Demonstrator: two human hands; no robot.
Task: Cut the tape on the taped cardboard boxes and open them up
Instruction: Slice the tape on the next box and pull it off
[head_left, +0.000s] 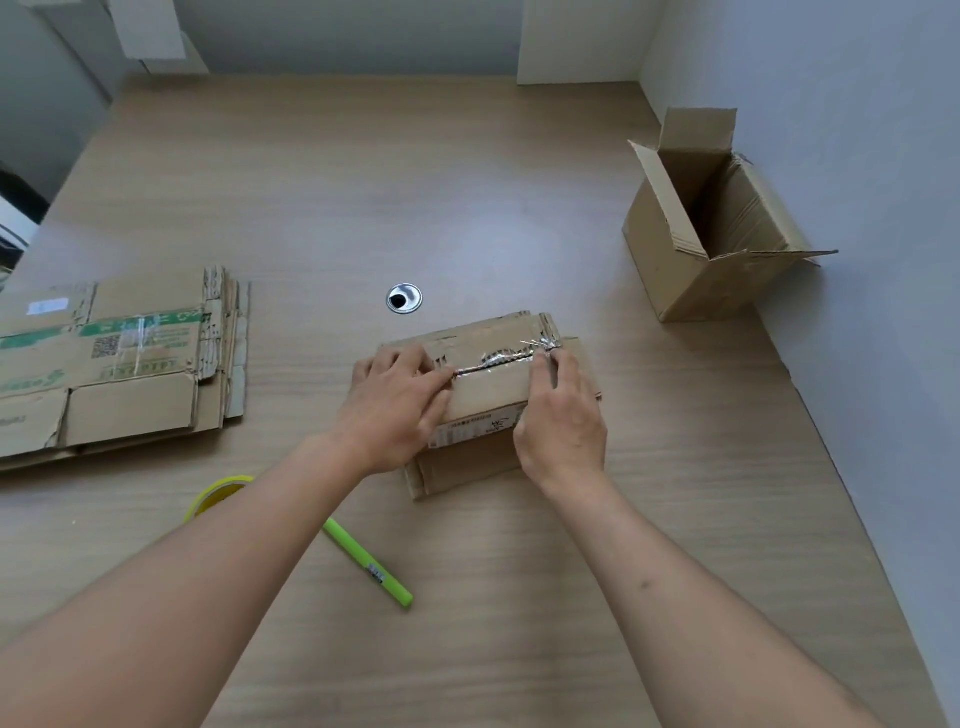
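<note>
Pinching the crumpled strip of clear tape (506, 358) at both ends: left hand (397, 410) with thumb and forefinger closed on the strip's left end, remaining fingers lying flat across the top of the flattened cardboard box (488, 395); right hand (563, 421) with fingertips closed on the strip's right end, near the box's far right corner, palm resting over the box's right side. Tape bunched into a thin, shiny ridge running left to right along the seam between the two hands. Box lying flat on the wooden bench (467, 208), just in front of centre, printed label visible on its near face between the wrists. Set into the bench just beyond the box, slightly to the left: a round metal cable grommet (403, 299). Lying on the bench below the left forearm: a green utility knife (369, 564), angled from upper left to lower right, apart from the box. Partly hidden beneath the same forearm, just left of the knife: a yellow roll of tape (218, 493). Stacked at the left edge of the bench, well apart from the hands: a pile of flattened cartons (119, 374) with green print and clear tape across the top sheet. Standing at the far right, against the wall: an open cardboard box (701, 244), upright, flaps raised and spread, interior in shadow.
</note>
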